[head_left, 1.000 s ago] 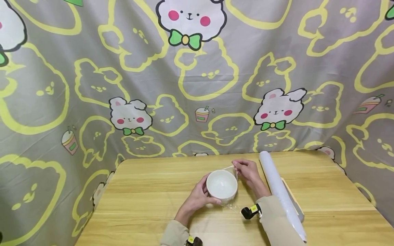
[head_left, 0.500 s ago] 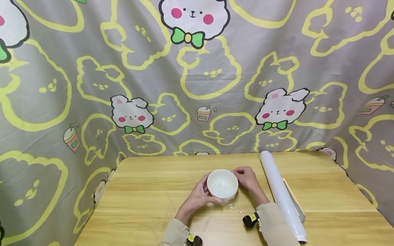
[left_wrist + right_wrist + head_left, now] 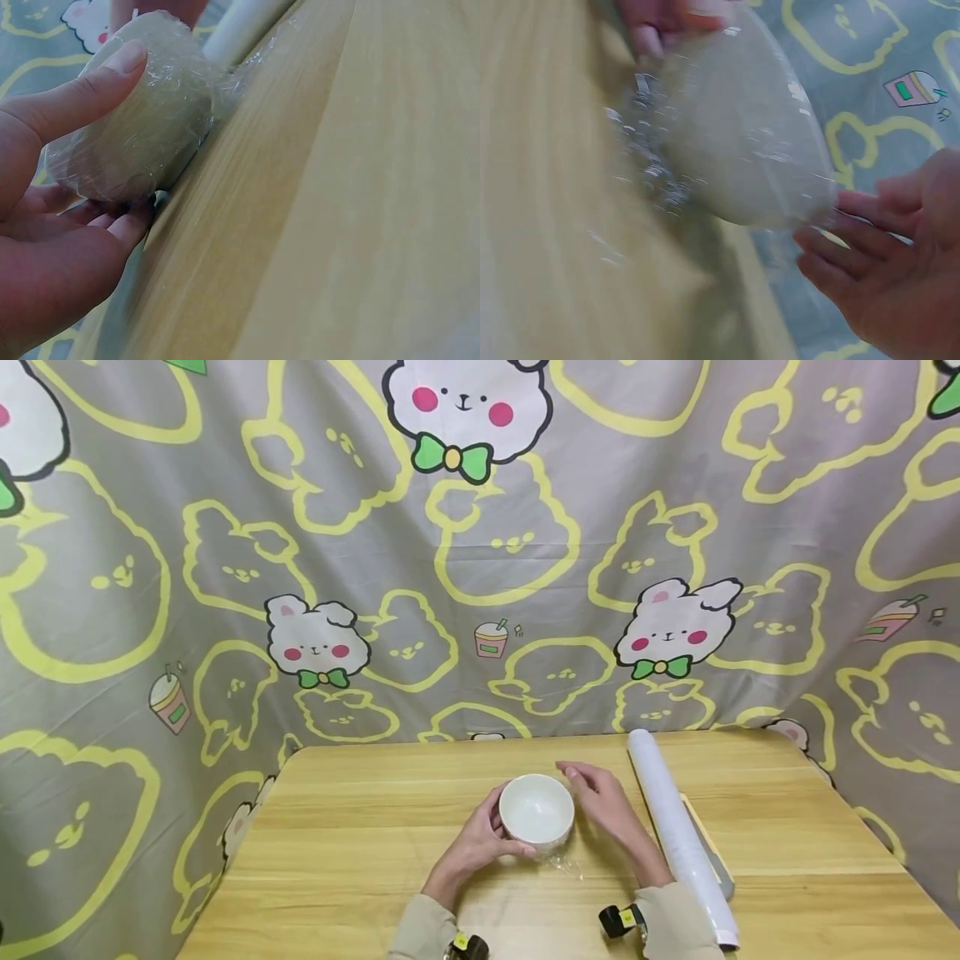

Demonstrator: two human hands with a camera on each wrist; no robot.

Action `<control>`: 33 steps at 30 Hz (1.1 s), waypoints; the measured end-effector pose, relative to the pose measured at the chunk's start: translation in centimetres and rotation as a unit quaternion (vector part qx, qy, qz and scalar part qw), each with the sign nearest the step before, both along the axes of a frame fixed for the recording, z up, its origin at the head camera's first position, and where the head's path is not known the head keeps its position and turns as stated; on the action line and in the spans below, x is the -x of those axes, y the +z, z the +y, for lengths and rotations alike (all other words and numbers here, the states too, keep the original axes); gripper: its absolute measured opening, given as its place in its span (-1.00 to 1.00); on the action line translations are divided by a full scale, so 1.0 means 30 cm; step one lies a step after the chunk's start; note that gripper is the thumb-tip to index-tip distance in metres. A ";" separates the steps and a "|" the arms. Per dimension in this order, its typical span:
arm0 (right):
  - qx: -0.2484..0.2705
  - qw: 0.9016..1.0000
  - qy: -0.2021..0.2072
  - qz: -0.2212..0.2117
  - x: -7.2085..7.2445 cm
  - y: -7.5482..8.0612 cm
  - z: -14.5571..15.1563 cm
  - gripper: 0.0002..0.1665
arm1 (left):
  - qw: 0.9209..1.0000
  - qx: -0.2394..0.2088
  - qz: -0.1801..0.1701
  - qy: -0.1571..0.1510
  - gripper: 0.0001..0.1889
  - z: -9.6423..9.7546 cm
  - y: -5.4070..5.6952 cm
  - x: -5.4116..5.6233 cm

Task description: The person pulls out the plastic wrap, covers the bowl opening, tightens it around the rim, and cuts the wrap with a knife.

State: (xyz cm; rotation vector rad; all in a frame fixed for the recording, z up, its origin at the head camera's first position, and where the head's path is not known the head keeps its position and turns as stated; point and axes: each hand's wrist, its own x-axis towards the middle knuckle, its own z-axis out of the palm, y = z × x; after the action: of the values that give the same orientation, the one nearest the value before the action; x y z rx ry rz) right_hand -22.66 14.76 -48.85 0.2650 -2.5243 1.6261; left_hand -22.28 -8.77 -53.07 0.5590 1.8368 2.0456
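A white bowl (image 3: pixel 537 810), with clear plastic wrap (image 3: pixel 142 105) clinging around its outside, sits near the middle of the wooden table. My left hand (image 3: pixel 476 845) grips it from the left, with the thumb on the near side and fingers beneath. A crumpled end of the wrap (image 3: pixel 564 865) trails onto the table at the near right. By the far right rim is my right hand (image 3: pixel 602 802), its fingers loosely extended. In the right wrist view those fingertips (image 3: pixel 810 238) lie at the edge of the bowl; whether they touch the film is unclear.
A long white roll (image 3: pixel 678 835) lies lengthwise to the right of the right arm. Partly under it is a flat grey piece with a pale yellow edge (image 3: pixel 708 843). A patterned curtain (image 3: pixel 420 635) hangs behind the table (image 3: pixel 360 827).
My right hand pinched a stretched strip of wrap above the rim, lowered it behind the bowl, and now has its fingers loosened there. My left hand keeps its grip on the bowl.
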 end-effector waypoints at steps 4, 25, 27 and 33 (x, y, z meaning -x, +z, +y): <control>0.057 0.996 0.035 -0.054 -0.028 -0.019 -0.038 -0.44 | 1.000 0.000 -0.002 0.001 0.10 -0.006 0.001 -0.002; 0.083 0.983 0.016 -0.161 -0.063 -0.072 -0.059 -0.06 | 1.000 0.013 0.005 0.003 0.14 -0.009 -0.019 -0.005; 0.085 0.983 0.015 -0.164 -0.069 -0.074 -0.057 -0.07 | 1.000 0.018 0.005 0.000 0.14 -0.009 -0.019 -0.004; 0.067 0.984 0.002 -0.167 -0.049 -0.052 -0.059 -0.01 | 1.000 0.009 0.004 -0.002 0.14 -0.005 -0.009 0.001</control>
State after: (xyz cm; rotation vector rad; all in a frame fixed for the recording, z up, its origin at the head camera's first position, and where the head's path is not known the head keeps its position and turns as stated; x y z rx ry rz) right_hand -21.18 13.00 -50.42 -0.0206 -2.6246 1.9765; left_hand -22.32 -8.92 -53.34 0.5661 1.8555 2.0252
